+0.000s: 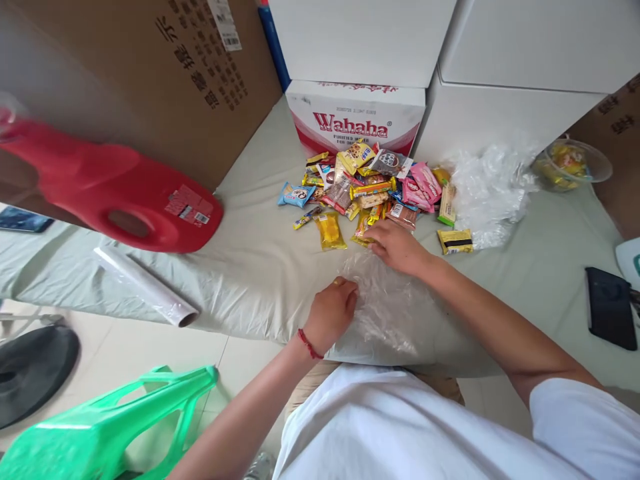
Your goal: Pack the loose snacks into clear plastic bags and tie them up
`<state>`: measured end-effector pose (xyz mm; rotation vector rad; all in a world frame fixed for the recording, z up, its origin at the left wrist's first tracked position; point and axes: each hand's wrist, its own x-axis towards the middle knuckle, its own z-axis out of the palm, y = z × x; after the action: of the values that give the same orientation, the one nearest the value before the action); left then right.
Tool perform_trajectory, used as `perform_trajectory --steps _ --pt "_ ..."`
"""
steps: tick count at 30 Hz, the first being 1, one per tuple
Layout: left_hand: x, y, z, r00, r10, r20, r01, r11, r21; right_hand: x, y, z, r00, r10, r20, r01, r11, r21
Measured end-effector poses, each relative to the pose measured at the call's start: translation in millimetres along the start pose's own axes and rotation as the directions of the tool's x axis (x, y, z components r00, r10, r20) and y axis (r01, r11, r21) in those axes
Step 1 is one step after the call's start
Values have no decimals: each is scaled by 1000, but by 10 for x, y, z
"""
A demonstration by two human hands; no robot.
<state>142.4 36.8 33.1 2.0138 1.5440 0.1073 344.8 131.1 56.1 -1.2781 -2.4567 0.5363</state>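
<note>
A pile of small, colourful snack packets (370, 187) lies on the pale sheet-covered table (260, 267) in front of a Wahaha box. My right hand (397, 247) reaches to the pile's near edge, and its fingers curl onto an orange-yellow packet (363, 233). A clear plastic bag (390, 313) lies flat at the table's front edge, below that hand. My left hand (333, 310) pinches the bag's left edge, with a small yellow bit showing at the fingertips. A separate yellow packet (330, 231) and a black-and-gold one (455, 241) lie beside the pile.
A red jug (115, 193) lies at the left against a big cardboard box (150, 67). The Wahaha box (357, 120) and white boxes (500, 67) stand behind. Also here are a film roll (150, 287), crumpled plastic (487, 187), a clear bowl (573, 163), a black phone (611, 307) and a green stool (100, 427).
</note>
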Motion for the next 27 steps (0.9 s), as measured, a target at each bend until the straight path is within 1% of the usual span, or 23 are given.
perform_trajectory --steps 1,2,3,4,6,7,8,10,12,14,16,18,19,20,21,24,25,27 --pt "-24 -66 24 1000 8 -27 -9 999 -50 -149 -22 -44 990 -2 -139 4 1000 13" --pt "-52 -120 49 998 9 -59 -15 994 -104 -315 -77 -85 964 -16 -265 26 999 34" --pt "-76 -160 75 996 9 -88 -23 987 -156 -490 -163 -119 938 -26 -345 51 997 62" --pt "-90 -187 99 993 9 -114 -32 979 -201 -663 -272 -140 932 -41 -361 79 993 91" --pt "-82 -217 127 988 11 -155 -53 962 -268 -969 -510 -129 969 -119 -218 144 984 100" --pt "-62 -228 129 986 15 -167 -63 954 -292 -1090 -615 -93 975 -153 -160 165 984 61" --pt "-38 -241 122 985 20 -174 -74 948 -310 -1185 -698 -41 977 -188 -105 190 982 8" --pt "13 -275 87 985 36 -171 -92 939 -332 -1295 -773 92 970 -234 -67 225 966 -128" --pt "56 -322 40 987 53 -150 -101 937 -336 -1324 -734 207 964 -261 -58 240 940 -244" --pt "89 -370 -3 990 54 -134 -95 942 -323 -1324 -631 259 960 -266 -90 226 923 -312" --pt "116 -410 -36 991 49 -128 -85 950 -300 -1344 -525 247 949 -271 -162 207 921 -330" --pt "141 -434 -57 991 42 -126 -77 957 -279 -1399 -447 211 926 -288 -245 196 920 -339" --pt "153 -440 -63 992 39 -121 -71 959 -274 -1435 -417 199 915 -301 -267 198 915 -352" --pt "164 -442 -68 993 33 -117 -64 960 -271 -1470 -389 198 909 -320 -268 210 904 -372" --pt "175 -441 -71 993 29 -112 -58 961 -270 -1501 -360 211 907 -343 -244 230 890 -394" --pt "208 -428 -71 994 28 -106 -56 960 -273 -1534 -263 313 907 -400 -134 309 847 -433" --pt "220 -421 -70 994 30 -105 -58 959 -278 -1525 -235 356 901 -416 -124 328 840 -432" --pt "245 -402 -67 994 23 -107 -54 951 -305 -1496 -211 425 884 -442 -156 345 839 -420"
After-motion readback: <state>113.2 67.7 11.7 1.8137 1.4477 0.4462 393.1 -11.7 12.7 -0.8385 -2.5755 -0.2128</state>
